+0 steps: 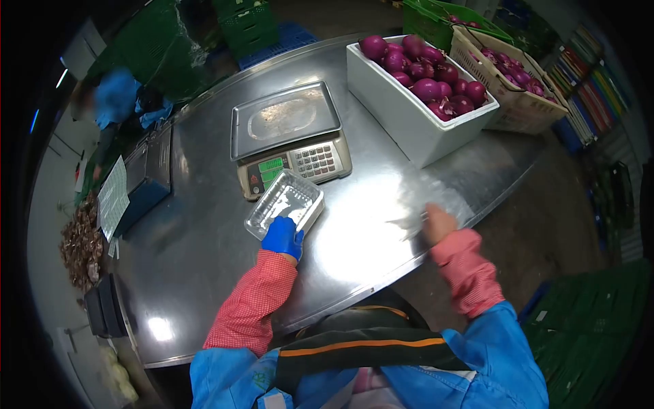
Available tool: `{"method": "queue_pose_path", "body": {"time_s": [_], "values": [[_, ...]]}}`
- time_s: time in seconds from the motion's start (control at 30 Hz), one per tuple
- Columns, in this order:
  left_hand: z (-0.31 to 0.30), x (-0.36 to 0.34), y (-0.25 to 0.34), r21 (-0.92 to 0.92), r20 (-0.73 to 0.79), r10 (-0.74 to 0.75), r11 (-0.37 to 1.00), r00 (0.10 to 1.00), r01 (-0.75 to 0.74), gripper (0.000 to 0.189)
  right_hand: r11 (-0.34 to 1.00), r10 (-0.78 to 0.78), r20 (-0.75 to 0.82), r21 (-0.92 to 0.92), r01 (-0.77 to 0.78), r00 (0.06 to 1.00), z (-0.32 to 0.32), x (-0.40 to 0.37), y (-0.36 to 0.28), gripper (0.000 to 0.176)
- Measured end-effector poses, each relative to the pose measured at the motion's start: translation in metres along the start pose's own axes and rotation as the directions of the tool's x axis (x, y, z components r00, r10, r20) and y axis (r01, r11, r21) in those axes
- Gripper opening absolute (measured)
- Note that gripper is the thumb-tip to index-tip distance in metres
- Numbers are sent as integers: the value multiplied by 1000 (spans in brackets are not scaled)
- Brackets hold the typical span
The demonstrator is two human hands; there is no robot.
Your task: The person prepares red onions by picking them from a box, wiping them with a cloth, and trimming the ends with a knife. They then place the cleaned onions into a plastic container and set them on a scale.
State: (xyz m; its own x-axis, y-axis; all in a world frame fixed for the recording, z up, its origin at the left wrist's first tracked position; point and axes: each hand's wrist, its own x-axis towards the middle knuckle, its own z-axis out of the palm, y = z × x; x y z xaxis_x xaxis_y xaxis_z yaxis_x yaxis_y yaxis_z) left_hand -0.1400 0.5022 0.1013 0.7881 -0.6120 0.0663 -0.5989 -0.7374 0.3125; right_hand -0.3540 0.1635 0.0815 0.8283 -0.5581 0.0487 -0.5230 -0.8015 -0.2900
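Observation:
My left hand [283, 236], in a blue glove, is closed on the near end of a clear plastic tray [286, 202]. The tray looks empty and lies against the front of a digital scale [293, 163], whose metal pan [286, 119] bears nothing. My right hand [437, 223], bare and blurred by motion, is over the table's right front edge. Thin clear plastic [443, 194] lies beside and beyond it; whether the fingers hold it is not clear.
A white foam box [402, 112] of red onions stands at the back right. Beside it are a beige crate [518, 112] and a green crate [439, 17]. A dark blue box [146, 177] with a paper sheet stands left. Another person [116, 99] is beyond the table's left end.

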Motion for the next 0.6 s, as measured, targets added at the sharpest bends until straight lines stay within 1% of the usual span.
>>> {"method": "queue_pose_path", "body": {"time_s": [0.03, 0.07, 0.13, 0.17, 0.23, 0.27, 0.3, 0.33, 0.37, 0.4, 0.43, 0.47, 0.5, 0.53, 0.6], "values": [[-1, 0, 2, -32, -6, -10, 999, 1000, 10, 27, 995, 19, -99, -92, -28, 995, -24, 8, 27, 22], [-1, 1, 3, -63, -13, -23, 998, 1000, 22, 28, 984, -10, -171, -177, -21, 985, -26, 28, 80, 28], [1, 0, 4, -104, -32, -38, 994, 999, 34, 30, 951, 156, -332, -204, -232, 930, -86, 35, 77, 37], [2, 1, 5, -125, -43, -44, 991, 998, 38, 32, 967, 80, -385, -195, -166, 919, -96, 35, 71, 39], [1, 5, 9, -168, 31, -95, 981, 995, 99, 33, 981, -65, -483, -190, -32, 873, -111, 33, 54, 45], [-1, 7, 11, -188, 69, -116, 974, 991, 128, 34, 993, 74, -359, -60, -103, 930, -108, 27, 34, 45], [-3, 9, 13, -201, 92, -141, 967, 986, 157, 34, 980, 199, -211, 59, -191, 957, -103, 17, 4, 45], [-6, 12, 11, -196, 133, -147, 966, 980, 171, 33, 998, 32, -289, 69, -13, 957, -76, 8, -1, 42], [-10, 15, 7, -190, 173, -153, 964, 973, 185, 33, 998, -34, -287, 41, 48, 957, -55, 0, -15, 34], [-12, 18, 4, -184, 211, -159, 963, 964, 199, 34, 991, -75, -248, 89, 99, 966, -48, -10, -33, 30], [-11, 20, 5, -111, 237, -140, 979, 961, 170, 33, 977, -72, -127, 188, 95, 989, -34, -15, -42, 29], [-10, 22, 7, -37, 264, -126, 989, 956, 141, 33, 976, -92, -72, 193, 104, 993, -23, -19, -51, 29], [-8, 23, 11, 37, 291, -116, 993, 950, 110, 33, 960, -76, -35, 268, 83, 996, -9, -22, -58, 27], [-14, 25, 21, 88, 297, -149, 988, 943, 128, 34, 956, -65, 17, 287, 57, 998, -4, -25, -68, 24], [-24, 24, 42, 191, 307, -222, 967, 925, 169, 35, 938, -84, 64, 341, 57, 994, 6, -29, -79, 22]]}}
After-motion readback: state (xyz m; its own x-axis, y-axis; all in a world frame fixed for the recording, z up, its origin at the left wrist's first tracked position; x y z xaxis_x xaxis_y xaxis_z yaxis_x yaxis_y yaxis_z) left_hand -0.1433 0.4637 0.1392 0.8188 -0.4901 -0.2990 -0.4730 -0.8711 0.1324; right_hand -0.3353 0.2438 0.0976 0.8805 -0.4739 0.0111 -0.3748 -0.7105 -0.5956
